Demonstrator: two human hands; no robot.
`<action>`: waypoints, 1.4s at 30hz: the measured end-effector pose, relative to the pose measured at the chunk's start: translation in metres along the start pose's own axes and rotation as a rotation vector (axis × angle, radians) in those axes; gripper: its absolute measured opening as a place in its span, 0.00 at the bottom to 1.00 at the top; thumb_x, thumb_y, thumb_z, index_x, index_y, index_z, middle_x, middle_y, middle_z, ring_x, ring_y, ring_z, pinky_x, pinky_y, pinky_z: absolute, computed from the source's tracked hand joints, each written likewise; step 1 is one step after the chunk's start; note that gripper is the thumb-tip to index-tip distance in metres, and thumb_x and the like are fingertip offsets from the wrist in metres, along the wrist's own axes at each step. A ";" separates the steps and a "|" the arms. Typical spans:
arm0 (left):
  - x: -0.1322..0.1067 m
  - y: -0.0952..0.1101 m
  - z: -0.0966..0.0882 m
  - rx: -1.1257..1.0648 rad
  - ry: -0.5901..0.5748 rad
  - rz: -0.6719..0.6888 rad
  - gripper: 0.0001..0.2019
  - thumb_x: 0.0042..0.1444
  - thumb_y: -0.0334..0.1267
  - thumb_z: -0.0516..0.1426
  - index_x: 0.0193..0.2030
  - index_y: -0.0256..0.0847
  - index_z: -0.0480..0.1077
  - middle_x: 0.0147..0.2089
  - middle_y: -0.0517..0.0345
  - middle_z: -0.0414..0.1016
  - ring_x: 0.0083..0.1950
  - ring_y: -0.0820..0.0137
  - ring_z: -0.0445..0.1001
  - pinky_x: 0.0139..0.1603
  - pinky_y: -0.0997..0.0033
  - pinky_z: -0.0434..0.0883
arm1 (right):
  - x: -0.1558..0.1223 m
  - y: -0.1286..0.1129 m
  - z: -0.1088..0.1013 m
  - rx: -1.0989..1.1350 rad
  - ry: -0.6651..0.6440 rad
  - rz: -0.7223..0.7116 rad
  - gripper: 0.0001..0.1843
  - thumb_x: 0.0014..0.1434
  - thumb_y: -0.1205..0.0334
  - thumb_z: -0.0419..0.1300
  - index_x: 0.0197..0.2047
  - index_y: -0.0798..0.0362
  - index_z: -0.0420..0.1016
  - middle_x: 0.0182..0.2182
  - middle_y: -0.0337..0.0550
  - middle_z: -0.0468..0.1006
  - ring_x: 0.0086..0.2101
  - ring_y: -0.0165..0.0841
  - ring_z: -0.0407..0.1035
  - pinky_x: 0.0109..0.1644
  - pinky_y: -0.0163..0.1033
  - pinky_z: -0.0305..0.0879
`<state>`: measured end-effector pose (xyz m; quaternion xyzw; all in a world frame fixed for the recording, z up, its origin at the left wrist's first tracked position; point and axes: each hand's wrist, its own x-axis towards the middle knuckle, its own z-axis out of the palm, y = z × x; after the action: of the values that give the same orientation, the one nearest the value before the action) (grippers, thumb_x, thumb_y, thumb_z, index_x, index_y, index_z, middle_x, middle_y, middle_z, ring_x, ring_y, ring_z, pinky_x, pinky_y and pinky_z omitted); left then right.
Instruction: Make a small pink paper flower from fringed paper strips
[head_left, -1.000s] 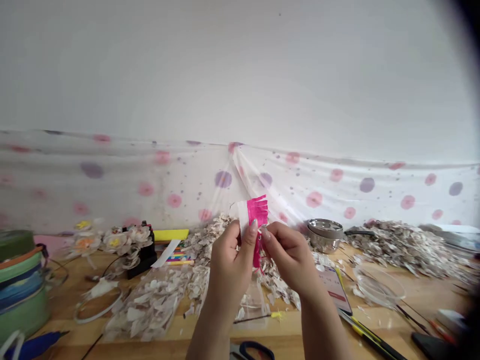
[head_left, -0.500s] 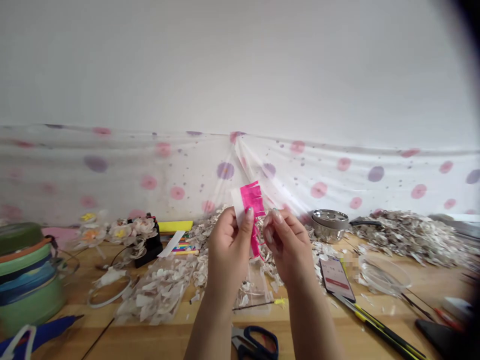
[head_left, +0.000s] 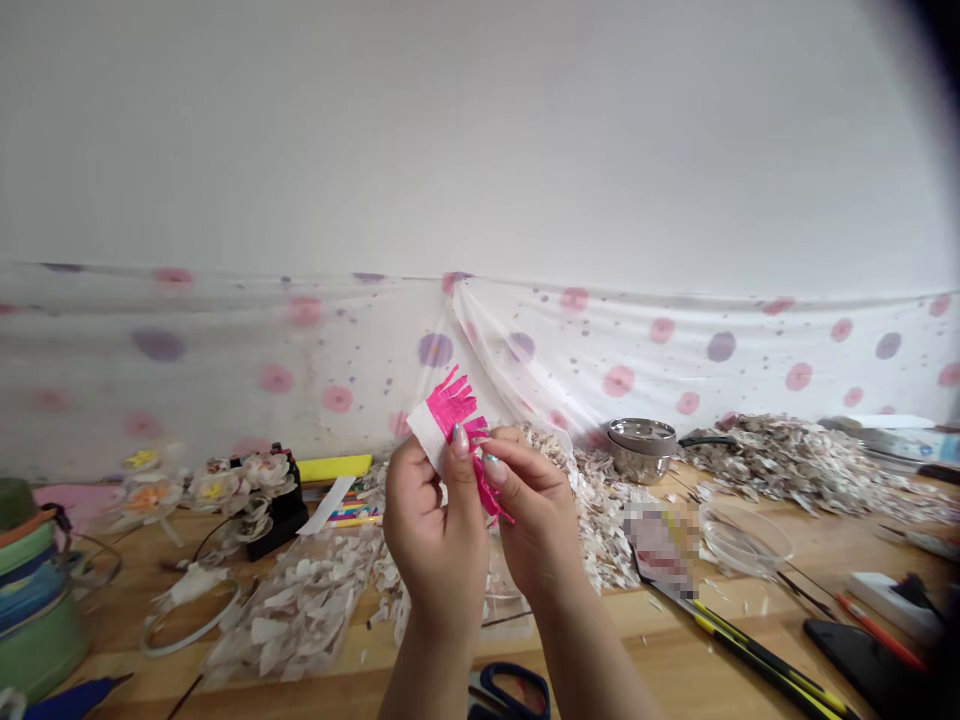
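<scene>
A strip of bright pink fringed paper (head_left: 453, 402) with a plain white band along one edge is held up above the table. My left hand (head_left: 439, 510) pinches it at the white band, thumb in front. The fringe points up and to the right. My right hand (head_left: 536, 500) is closed, with thumb and forefinger pressed together on the lower strands of the fringe. Blue-handled scissors (head_left: 516, 690) lie on the table below my wrists, partly cut off by the frame.
Heaps of pale petal-like flakes (head_left: 787, 465) cover the back and middle. Metal bowls (head_left: 641, 450) stand behind my right hand. Fabric flowers (head_left: 244, 482) and a green pot (head_left: 41, 620) are at left. Black-and-yellow rods (head_left: 757, 650) and a dark phone-like object (head_left: 855, 660) lie at right.
The fringed paper has tilted to the left and its strands have spread apart. My right hand has moved in from the side onto the fringe. The view has shifted slightly.
</scene>
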<state>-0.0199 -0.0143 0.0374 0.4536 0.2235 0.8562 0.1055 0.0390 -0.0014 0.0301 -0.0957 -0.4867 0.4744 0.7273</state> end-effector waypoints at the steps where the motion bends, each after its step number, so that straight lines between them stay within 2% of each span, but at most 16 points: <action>1: -0.001 -0.001 0.000 0.000 0.000 0.009 0.03 0.59 0.33 0.59 0.40 0.41 0.72 0.35 0.62 0.80 0.35 0.79 0.78 0.37 0.87 0.73 | 0.000 0.000 0.000 -0.008 0.001 -0.010 0.07 0.44 0.61 0.72 0.31 0.46 0.84 0.34 0.38 0.70 0.34 0.29 0.65 0.33 0.33 0.62; 5: -0.001 -0.001 0.000 -0.015 -0.002 0.005 0.03 0.59 0.32 0.59 0.40 0.41 0.72 0.34 0.62 0.80 0.34 0.80 0.78 0.36 0.88 0.73 | 0.000 0.001 -0.001 0.004 -0.026 -0.027 0.10 0.44 0.62 0.72 0.34 0.44 0.83 0.35 0.38 0.68 0.33 0.28 0.64 0.34 0.34 0.63; 10: 0.000 0.000 0.000 -0.127 -0.111 -0.091 0.07 0.60 0.35 0.59 0.46 0.42 0.71 0.41 0.58 0.80 0.41 0.76 0.78 0.42 0.84 0.74 | 0.001 -0.001 -0.005 -0.015 -0.084 -0.057 0.09 0.46 0.61 0.71 0.34 0.43 0.83 0.36 0.38 0.68 0.35 0.29 0.65 0.39 0.36 0.65; 13: -0.001 0.000 -0.001 -0.154 -0.163 -0.125 0.11 0.60 0.36 0.59 0.50 0.42 0.69 0.45 0.56 0.79 0.45 0.74 0.78 0.45 0.80 0.75 | 0.002 -0.005 -0.008 -0.034 -0.089 -0.108 0.09 0.46 0.61 0.71 0.34 0.42 0.83 0.36 0.38 0.66 0.35 0.29 0.64 0.39 0.36 0.65; 18: -0.003 0.003 0.001 -0.170 -0.222 -0.179 0.12 0.60 0.36 0.59 0.50 0.41 0.69 0.45 0.54 0.79 0.45 0.72 0.78 0.46 0.76 0.75 | 0.003 -0.009 -0.011 -0.094 -0.080 -0.138 0.13 0.47 0.64 0.71 0.37 0.40 0.83 0.36 0.38 0.64 0.33 0.28 0.62 0.38 0.37 0.64; 22: -0.004 0.001 0.002 -0.224 -0.240 -0.178 0.10 0.59 0.35 0.60 0.47 0.40 0.70 0.44 0.53 0.78 0.46 0.71 0.77 0.46 0.75 0.75 | 0.005 -0.011 -0.013 -0.105 -0.100 -0.145 0.15 0.47 0.66 0.70 0.39 0.40 0.83 0.39 0.40 0.68 0.41 0.32 0.64 0.45 0.40 0.65; 26: -0.005 -0.001 0.002 -0.257 -0.263 -0.159 0.11 0.59 0.34 0.60 0.49 0.41 0.70 0.46 0.54 0.78 0.46 0.72 0.77 0.46 0.76 0.75 | 0.004 -0.011 -0.015 -0.119 -0.116 -0.152 0.13 0.50 0.65 0.69 0.38 0.40 0.83 0.45 0.41 0.71 0.46 0.34 0.65 0.51 0.43 0.64; 30: -0.006 0.006 0.006 -0.261 -0.241 -0.208 0.11 0.58 0.36 0.61 0.48 0.40 0.70 0.44 0.52 0.79 0.43 0.72 0.78 0.44 0.77 0.75 | 0.003 -0.010 -0.014 -0.059 -0.071 -0.142 0.08 0.51 0.61 0.68 0.37 0.41 0.84 0.47 0.41 0.73 0.48 0.35 0.67 0.56 0.43 0.64; 33: -0.006 0.010 0.010 -0.281 -0.243 -0.265 0.11 0.58 0.38 0.61 0.46 0.39 0.70 0.42 0.52 0.79 0.42 0.70 0.78 0.42 0.75 0.76 | 0.003 -0.010 -0.012 0.002 -0.045 -0.069 0.08 0.50 0.56 0.69 0.36 0.44 0.84 0.47 0.42 0.74 0.51 0.37 0.67 0.59 0.43 0.62; 35: -0.004 0.009 0.010 -0.331 -0.265 -0.296 0.10 0.58 0.39 0.60 0.45 0.39 0.71 0.40 0.53 0.79 0.41 0.70 0.78 0.40 0.76 0.75 | 0.003 -0.012 -0.010 0.040 -0.026 -0.016 0.09 0.48 0.54 0.70 0.34 0.45 0.84 0.46 0.43 0.76 0.51 0.38 0.67 0.56 0.43 0.65; 38: -0.002 0.006 0.008 -0.415 -0.299 -0.349 0.09 0.58 0.40 0.61 0.43 0.41 0.72 0.39 0.55 0.79 0.40 0.71 0.78 0.39 0.77 0.75 | 0.003 -0.016 -0.007 0.080 -0.003 0.026 0.10 0.42 0.51 0.73 0.28 0.46 0.84 0.40 0.45 0.79 0.46 0.40 0.71 0.47 0.43 0.70; 42: 0.000 0.007 0.005 -0.458 -0.330 -0.382 0.08 0.57 0.40 0.61 0.43 0.43 0.73 0.39 0.57 0.79 0.39 0.73 0.77 0.40 0.79 0.74 | 0.003 -0.019 -0.006 0.099 -0.008 0.057 0.12 0.37 0.50 0.75 0.24 0.47 0.83 0.35 0.45 0.80 0.39 0.40 0.72 0.40 0.42 0.71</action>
<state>-0.0150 -0.0189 0.0431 0.5004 0.0861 0.7642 0.3978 0.0554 -0.0067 0.0402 -0.0714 -0.4628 0.5186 0.7154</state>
